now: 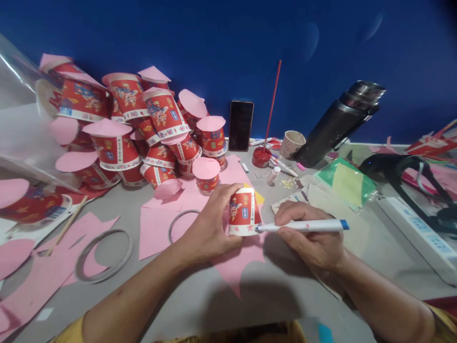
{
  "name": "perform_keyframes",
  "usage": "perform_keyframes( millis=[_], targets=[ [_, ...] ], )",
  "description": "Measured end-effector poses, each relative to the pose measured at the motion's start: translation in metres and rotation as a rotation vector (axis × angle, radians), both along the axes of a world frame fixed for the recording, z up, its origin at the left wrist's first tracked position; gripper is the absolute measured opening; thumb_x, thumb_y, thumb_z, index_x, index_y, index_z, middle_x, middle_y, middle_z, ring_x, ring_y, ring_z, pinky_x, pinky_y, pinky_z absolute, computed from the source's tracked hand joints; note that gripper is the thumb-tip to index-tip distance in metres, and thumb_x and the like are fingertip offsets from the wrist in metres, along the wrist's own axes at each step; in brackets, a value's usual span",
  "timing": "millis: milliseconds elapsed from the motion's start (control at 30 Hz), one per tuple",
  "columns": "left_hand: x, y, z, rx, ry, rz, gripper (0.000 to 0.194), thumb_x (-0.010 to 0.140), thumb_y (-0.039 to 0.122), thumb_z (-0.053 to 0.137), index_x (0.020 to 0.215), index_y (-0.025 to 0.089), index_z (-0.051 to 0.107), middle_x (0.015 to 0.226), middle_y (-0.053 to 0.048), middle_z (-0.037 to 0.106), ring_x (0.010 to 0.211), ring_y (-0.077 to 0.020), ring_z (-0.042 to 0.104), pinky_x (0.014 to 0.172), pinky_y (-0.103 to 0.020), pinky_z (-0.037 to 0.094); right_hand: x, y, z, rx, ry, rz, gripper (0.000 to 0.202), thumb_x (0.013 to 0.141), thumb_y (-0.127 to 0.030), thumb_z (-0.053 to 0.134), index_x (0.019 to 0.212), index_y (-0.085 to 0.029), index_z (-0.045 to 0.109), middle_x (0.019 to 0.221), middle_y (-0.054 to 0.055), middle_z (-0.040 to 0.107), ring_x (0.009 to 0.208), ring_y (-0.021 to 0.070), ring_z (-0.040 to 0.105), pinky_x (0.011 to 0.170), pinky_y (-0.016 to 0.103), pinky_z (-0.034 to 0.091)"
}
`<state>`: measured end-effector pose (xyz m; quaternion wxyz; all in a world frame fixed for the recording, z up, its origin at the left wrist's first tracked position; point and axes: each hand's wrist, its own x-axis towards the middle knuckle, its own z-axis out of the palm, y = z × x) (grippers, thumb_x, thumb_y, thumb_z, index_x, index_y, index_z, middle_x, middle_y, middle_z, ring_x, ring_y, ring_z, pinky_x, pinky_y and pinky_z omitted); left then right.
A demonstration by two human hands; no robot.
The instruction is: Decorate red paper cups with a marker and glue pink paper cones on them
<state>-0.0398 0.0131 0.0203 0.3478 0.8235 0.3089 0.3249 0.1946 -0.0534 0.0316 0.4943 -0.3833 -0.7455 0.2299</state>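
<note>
My left hand [214, 224] is wrapped round a red paper cup [241, 209] printed with a figure and a blue label. A white band with small pink flowers runs along the cup's lower edge. In my right hand [310, 238] is a white marker pen [314, 225] with a blue end, held level. Its tip points left and meets, or nearly meets, the white band. Pink paper [232, 276] lies under the cup and my left hand.
Red cups with pink paper tops [114, 147] are piled at the left. A phone [241, 126] leans on the blue wall. Rightward stand a red pot [261, 157] with a stick, a black flask [335, 124] and a power strip [417, 238]. Tape rings [80, 264] lie left.
</note>
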Motion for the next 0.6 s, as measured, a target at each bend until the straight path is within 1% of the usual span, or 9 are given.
perform_keyframes(
  millis=[100, 300, 433, 600],
  targets=[
    [-0.0001, -0.0001, -0.0016, 0.02, 0.006, -0.012, 0.076, 0.076, 0.021, 0.081, 0.143, 0.028, 0.046, 0.142, -0.009, 0.057, 0.131, -0.0312, 0.056, 0.114, -0.05, 0.048, -0.0011, 0.0007, 0.0011, 0.027, -0.024, 0.002, 0.008, 0.095, -0.015, 0.067, 0.097, -0.022, 0.067, 0.078, 0.001, 0.072, 0.067, 0.0154, 0.068, 0.064, 0.028, 0.052],
    [0.0008, 0.0003, -0.004, 0.046, 0.004, -0.019, 0.076, 0.075, 0.016, 0.076, 0.143, 0.026, 0.044, 0.138, -0.01, 0.057, 0.126, -0.0303, 0.056, 0.112, -0.049, 0.049, -0.003, 0.0026, 0.0021, 0.058, -0.084, 0.024, 0.008, 0.094, -0.014, 0.065, 0.096, -0.022, 0.064, 0.079, 0.001, 0.071, 0.067, 0.0151, 0.069, 0.064, 0.028, 0.053],
    [0.0014, 0.0004, -0.004, 0.041, -0.002, -0.03, 0.076, 0.074, 0.015, 0.075, 0.142, 0.026, 0.044, 0.139, -0.011, 0.056, 0.127, -0.0306, 0.055, 0.112, -0.05, 0.048, -0.0036, 0.0029, 0.0026, 0.068, -0.114, 0.018, 0.006, 0.095, -0.016, 0.064, 0.096, -0.022, 0.064, 0.079, 0.001, 0.072, 0.068, 0.0152, 0.069, 0.064, 0.028, 0.054],
    [0.0006, 0.0006, -0.0068, 0.044, -0.011, -0.044, 0.082, 0.07, 0.012, 0.076, 0.143, 0.026, 0.043, 0.14, -0.01, 0.056, 0.128, -0.0306, 0.054, 0.113, -0.05, 0.047, -0.0042, 0.0027, 0.0055, 0.077, -0.153, 0.005, 0.006, 0.096, -0.017, 0.064, 0.095, -0.023, 0.064, 0.078, 0.0, 0.072, 0.067, 0.0144, 0.069, 0.064, 0.027, 0.053]
  ],
)
